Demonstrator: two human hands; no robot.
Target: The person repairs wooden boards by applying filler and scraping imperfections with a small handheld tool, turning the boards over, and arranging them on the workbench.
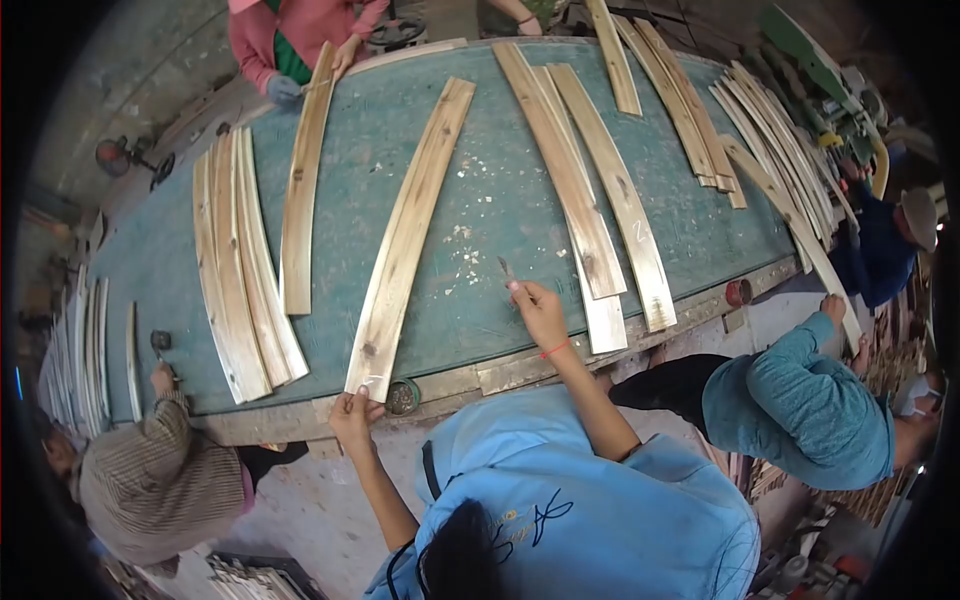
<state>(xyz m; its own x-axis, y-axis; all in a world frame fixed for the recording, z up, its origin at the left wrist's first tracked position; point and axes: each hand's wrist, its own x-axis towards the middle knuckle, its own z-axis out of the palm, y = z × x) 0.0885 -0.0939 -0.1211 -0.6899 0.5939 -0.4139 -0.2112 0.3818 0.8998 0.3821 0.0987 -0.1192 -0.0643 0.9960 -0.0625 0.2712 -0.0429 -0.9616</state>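
My left hand grips the near end of a long wooden board, thumb on top. The board lies slanted on the green table and shows dark knots and a pale mark near my fingers. My right hand, with a red string at the wrist, is raised to the right of that board. Between its fingers is a small knife-like tool with a short dark blade, pointing away from me. A round tin of small dark bits sits at the table edge close to my left hand.
Boards lie left and right of mine. Pale chips are scattered mid-table. A person in a pink sleeve handles a board opposite. Co-workers stand left and right. A red tin stands on the edge.
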